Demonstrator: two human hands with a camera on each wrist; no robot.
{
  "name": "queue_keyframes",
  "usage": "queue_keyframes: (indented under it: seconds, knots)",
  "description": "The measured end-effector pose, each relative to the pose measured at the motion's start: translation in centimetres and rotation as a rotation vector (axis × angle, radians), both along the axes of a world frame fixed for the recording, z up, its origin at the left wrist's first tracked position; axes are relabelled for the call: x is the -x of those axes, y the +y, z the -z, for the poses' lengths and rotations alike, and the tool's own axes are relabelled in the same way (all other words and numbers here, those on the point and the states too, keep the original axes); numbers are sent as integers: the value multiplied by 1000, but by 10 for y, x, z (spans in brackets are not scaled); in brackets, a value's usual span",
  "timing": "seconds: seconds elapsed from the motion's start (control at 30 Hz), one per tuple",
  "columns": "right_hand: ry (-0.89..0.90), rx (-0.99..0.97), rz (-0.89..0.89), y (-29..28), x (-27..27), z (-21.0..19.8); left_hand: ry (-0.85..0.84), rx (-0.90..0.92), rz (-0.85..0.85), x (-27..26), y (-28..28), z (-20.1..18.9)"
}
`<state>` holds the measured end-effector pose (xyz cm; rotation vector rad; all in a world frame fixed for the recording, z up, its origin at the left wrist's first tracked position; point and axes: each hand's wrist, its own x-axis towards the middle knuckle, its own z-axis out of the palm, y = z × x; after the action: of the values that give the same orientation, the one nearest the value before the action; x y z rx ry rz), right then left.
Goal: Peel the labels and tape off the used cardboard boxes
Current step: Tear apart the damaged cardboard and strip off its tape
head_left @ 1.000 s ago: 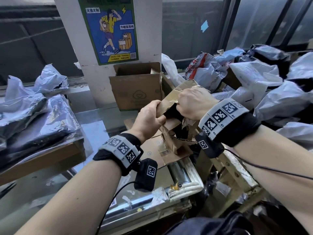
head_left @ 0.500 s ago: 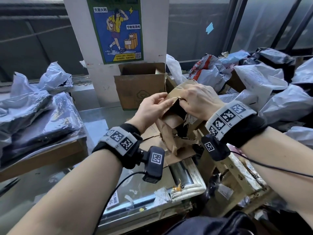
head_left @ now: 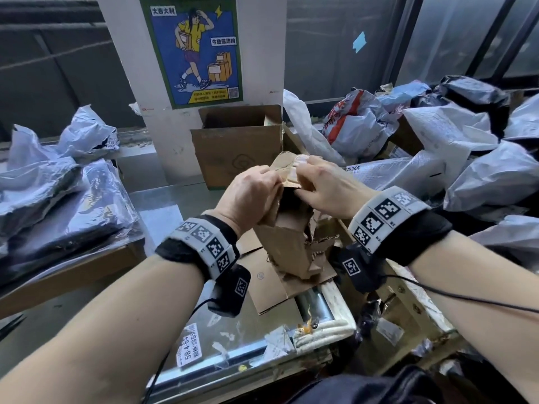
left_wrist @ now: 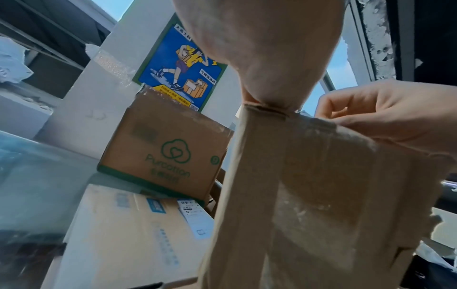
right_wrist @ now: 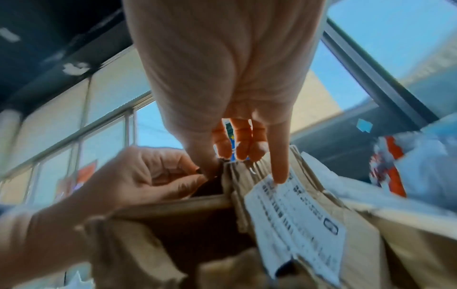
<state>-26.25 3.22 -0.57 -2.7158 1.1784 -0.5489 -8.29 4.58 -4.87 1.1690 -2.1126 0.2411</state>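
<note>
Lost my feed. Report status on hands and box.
Left hand and right hand both pinch torn box top edge. Printed label still on. Nothing blocking.

Counter (head_left: 172, 205) (flattened cardboard (head_left: 271, 287) atop)

Quick count: two hands, left hand (head_left: 250, 196) and right hand (head_left: 326, 188), both on one torn cardboard box (head_left: 288, 246). One open box (head_left: 236, 153) at tabletop's far edge, one flattened box (head_left: 268, 284) under torn one. One white label (right_wrist: 294, 221). One poster (head_left: 195, 48). Grey mailer bags: too many, can't count.
</note>
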Motion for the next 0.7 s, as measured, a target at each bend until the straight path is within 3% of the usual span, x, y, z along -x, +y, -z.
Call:
queue_keyframes:
  seconds: [0.17, 0.33, 0.53, 0.7]
  knots:
    - [-400, -361, 192, -13, -6, 11, -44, -17, -64, -3, -1, 3]
    - [-450, -570, 274, -24, -6, 14, -85, -23, -47, 4, 0, 7]
    - [-224, -439, 316, -32, -7, 21, -162, -19, -106, 14, -4, 11]
    - [-74, -423, 260, -36, -7, 12, -56, -8, -152, 13, -8, 15]
